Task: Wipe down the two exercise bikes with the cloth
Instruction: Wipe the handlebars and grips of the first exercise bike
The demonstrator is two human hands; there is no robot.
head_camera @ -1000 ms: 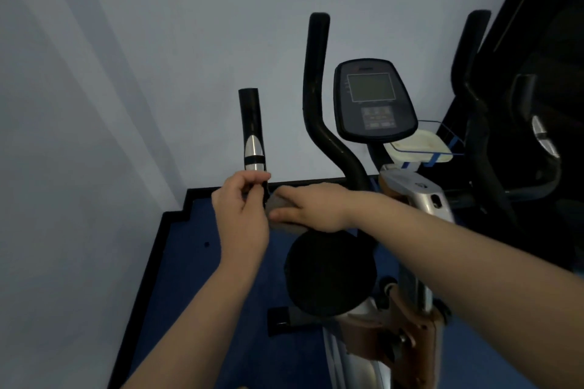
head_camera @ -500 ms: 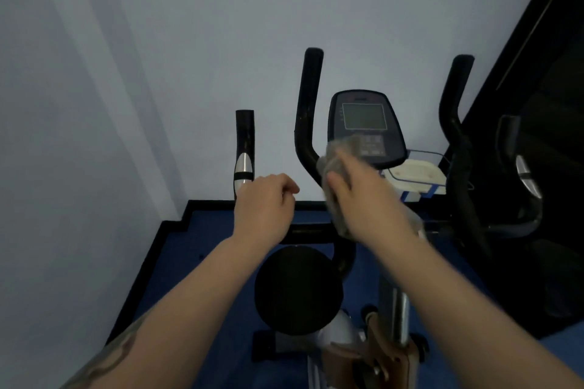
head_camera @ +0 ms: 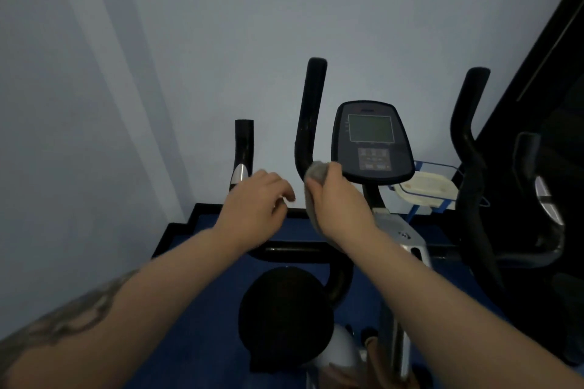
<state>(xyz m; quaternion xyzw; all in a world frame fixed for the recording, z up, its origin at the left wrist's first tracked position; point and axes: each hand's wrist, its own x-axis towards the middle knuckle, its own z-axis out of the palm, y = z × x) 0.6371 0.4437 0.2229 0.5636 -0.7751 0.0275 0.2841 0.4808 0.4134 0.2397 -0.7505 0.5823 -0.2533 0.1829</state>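
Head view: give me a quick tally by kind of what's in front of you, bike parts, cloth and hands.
Upright black handlebar posts: 3
Console with screen: 1
Round black seat: 1
Grey cloth: 1
Hands: 2, left hand, right hand
Total: 8

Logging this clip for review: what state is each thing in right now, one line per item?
cloth: bunched, pressed against the left handlebar's lower curve
right hand: holds the cloth
left hand: loosely curled, holds nothing, hovering
left handlebar: upright, cloth at its bend
console: screen blank
seat: unoccupied
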